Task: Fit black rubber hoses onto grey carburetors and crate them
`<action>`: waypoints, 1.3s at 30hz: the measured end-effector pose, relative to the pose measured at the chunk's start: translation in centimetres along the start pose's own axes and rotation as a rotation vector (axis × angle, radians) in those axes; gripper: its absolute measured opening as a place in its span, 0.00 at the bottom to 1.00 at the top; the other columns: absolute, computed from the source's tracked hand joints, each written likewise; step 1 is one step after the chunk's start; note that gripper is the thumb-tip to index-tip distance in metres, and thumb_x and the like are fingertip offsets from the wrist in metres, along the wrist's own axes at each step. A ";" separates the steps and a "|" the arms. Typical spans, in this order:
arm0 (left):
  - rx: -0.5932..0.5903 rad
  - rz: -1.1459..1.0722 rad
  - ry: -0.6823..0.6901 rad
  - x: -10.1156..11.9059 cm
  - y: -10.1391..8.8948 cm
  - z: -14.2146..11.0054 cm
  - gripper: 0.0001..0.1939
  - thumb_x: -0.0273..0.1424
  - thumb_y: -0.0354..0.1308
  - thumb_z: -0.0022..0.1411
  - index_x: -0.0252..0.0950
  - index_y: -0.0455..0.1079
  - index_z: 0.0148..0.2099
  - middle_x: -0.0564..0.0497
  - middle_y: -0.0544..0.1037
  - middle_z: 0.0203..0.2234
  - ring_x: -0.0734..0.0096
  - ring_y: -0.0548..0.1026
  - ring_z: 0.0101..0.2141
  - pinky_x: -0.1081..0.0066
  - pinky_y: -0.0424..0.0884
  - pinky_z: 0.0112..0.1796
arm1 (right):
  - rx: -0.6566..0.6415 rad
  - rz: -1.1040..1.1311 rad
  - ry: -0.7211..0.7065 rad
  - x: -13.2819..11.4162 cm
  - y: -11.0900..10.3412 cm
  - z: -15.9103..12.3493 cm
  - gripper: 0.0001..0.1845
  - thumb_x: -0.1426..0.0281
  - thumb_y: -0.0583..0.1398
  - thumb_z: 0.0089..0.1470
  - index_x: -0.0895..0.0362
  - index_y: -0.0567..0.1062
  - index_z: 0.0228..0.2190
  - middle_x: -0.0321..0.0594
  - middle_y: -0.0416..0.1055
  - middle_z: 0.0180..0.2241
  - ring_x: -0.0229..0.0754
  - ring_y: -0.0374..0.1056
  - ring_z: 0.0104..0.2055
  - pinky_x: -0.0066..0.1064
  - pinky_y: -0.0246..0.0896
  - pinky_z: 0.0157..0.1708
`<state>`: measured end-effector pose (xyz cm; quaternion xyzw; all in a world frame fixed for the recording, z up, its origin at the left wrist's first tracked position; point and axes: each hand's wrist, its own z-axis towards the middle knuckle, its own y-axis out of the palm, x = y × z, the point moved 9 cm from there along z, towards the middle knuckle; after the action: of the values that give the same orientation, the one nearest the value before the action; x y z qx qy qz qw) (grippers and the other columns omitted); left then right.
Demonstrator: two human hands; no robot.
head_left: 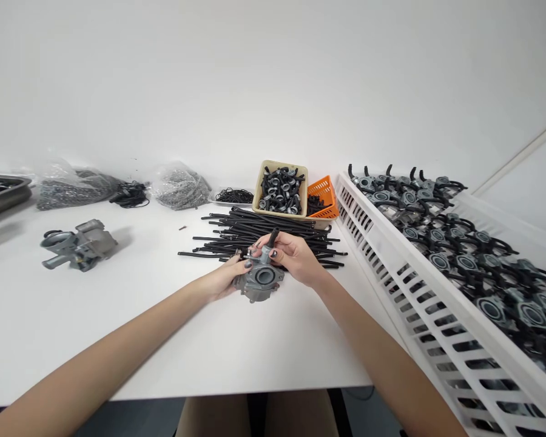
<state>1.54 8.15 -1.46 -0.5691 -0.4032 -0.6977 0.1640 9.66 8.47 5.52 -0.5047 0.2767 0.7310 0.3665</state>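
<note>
Grey carburetor (260,278), held by both left hand (225,278) and right hand (295,260); my fingers partly hide its top. Crate (437,285), cut off at right, holds more.

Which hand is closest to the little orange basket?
The right hand is nearer. It is in front of the orange basket, a bit to its left. The left hand is farther left, at the other side of the metal part.
</note>
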 end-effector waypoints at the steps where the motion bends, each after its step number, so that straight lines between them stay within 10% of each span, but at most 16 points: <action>1: -0.008 -0.045 -0.056 -0.5 0.4 -0.1 0.41 0.52 0.67 0.46 0.35 0.64 0.56 0.37 0.78 0.42 0.52 0.80 0.35 0.60 0.77 0.32 | -0.006 -0.025 0.009 0.1 -0.1 0.0 0.20 0.54 0.64 0.52 0.57 0.74 0.39 0.46 0.75 0.42 0.44 0.72 0.43 0.35 0.68 0.42; 12: 0.249 -0.288 0.090 2.4 -1.7 0.2 0.33 0.47 0.62 0.54 0.37 0.63 0.57 0.43 0.80 0.40 0.54 0.81 0.35 0.68 0.76 0.22 | 0.228 -1.199 -0.007 -2.2 -8.6 -1.4 0.07 0.72 0.59 0.55 0.56 0.76 0.36 0.43 0.74 0.38 0.46 0.67 0.45 0.39 0.60 0.49; 17: 0.416 -0.275 0.185 4.7 -3.6 -0.6 0.28 0.47 0.57 0.57 0.37 0.65 0.55 0.46 0.80 0.38 0.57 0.81 0.35 0.68 0.77 0.24 | 0.145 -1.197 -0.026 -2.5 -7.3 -1.5 0.05 0.72 0.60 0.55 0.57 0.77 0.31 0.41 0.72 0.36 0.41 0.67 0.42 0.32 0.60 0.44; 23: 0.532 -0.195 0.219 6.0 -4.8 -1.4 0.28 0.49 0.51 0.62 0.36 0.65 0.56 0.45 0.80 0.42 0.59 0.81 0.37 0.69 0.78 0.27 | -0.174 -1.258 0.286 0.3 -4.1 -2.0 0.04 0.69 0.64 0.49 0.54 0.80 0.25 0.37 0.74 0.31 0.37 0.67 0.31 0.27 0.55 0.30; 39: 0.450 -0.228 0.183 4.3 -4.1 -0.7 0.28 0.46 0.55 0.60 0.39 0.62 0.58 0.46 0.80 0.41 0.58 0.81 0.36 0.66 0.78 0.27 | -0.065 -1.549 0.501 -0.2 -3.6 -3.1 0.09 0.76 0.59 0.53 0.56 0.80 0.28 0.45 0.78 0.35 0.47 0.74 0.38 0.30 0.59 0.31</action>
<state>-3.02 11.19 0.92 -0.4036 -0.5932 -0.6530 0.2428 14.25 8.10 4.60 -0.7119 -0.0986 0.1430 0.6805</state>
